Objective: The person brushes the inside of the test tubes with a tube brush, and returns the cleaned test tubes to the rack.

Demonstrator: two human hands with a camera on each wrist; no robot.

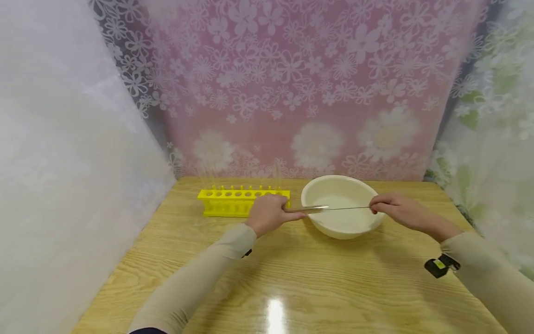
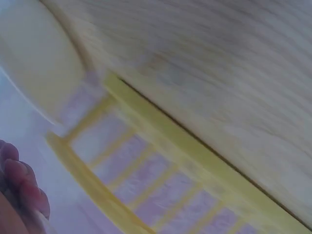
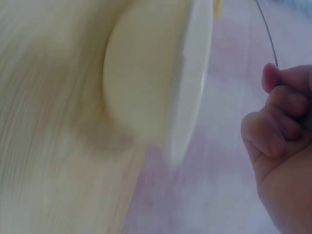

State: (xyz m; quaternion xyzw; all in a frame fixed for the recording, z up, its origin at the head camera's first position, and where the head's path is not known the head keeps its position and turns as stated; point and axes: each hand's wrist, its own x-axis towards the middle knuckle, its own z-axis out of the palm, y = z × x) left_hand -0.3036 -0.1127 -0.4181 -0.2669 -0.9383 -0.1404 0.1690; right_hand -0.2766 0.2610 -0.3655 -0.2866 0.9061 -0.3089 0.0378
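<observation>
My left hand [image 1: 269,214] grips a clear glass test tube [image 1: 320,208] near the basin's left rim, its open end pointing right. From that end runs the thin twisted-wire handle of a test tube brush [image 1: 349,208], and my right hand [image 1: 398,214] pinches its far end. Something brownish shows through the glass, probably the bristles. The tube and wire lie nearly level above a cream basin [image 1: 340,234]. In the right wrist view the wire [image 3: 269,34] rises from between thumb and forefinger. Only curled fingers [image 2: 29,183] of the left hand show in the left wrist view.
Left of the basin stands a yellow test tube rack [image 1: 225,214], with a few clear tubes upright at its two ends. The left hand partly covers its right end. Floral curtains [image 1: 292,83] enclose the wooden table [image 1: 300,287] at the back and sides.
</observation>
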